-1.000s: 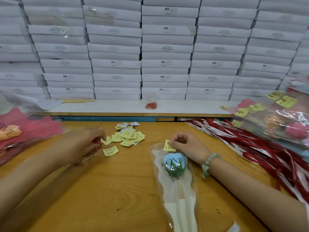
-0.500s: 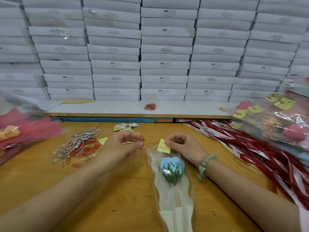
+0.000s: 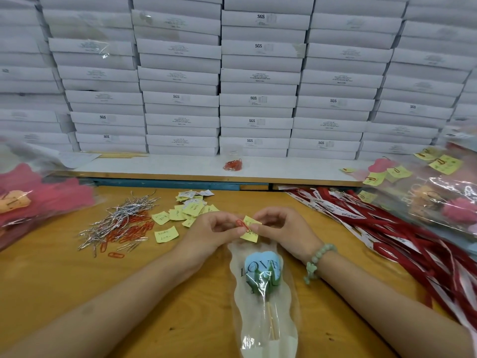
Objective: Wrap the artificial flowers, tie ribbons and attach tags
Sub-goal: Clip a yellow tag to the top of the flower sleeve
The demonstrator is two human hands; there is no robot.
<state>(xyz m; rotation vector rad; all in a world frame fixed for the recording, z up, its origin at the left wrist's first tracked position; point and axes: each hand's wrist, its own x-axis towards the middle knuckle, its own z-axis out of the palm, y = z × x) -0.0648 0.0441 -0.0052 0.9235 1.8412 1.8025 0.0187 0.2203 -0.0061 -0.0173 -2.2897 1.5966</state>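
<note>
At a wooden worktable (image 3: pixel 167 313), a person's left hand (image 3: pixel 211 235) pinches a red paper clip (image 3: pixel 240 224) between thumb and fingertips, while the right hand (image 3: pixel 289 233), a green bead bracelet (image 3: pixel 318 257) at its wrist, pinches a yellow paper tag (image 3: pixel 249 236). Clip and tag meet at the top edge of a clear sleeve (image 3: pixel 247 308) lying flat between the forearms, a blue artificial flower (image 3: pixel 262 266) inside. Silver twist ties (image 3: pixel 121 218), loose red clips (image 3: pixel 130 232) and spare yellow tags (image 3: pixel 191 208) lie to the left, red-and-white ribbons (image 3: pixel 387 228) to the right, and stacked white boxes (image 3: pixel 258 99) behind.
</note>
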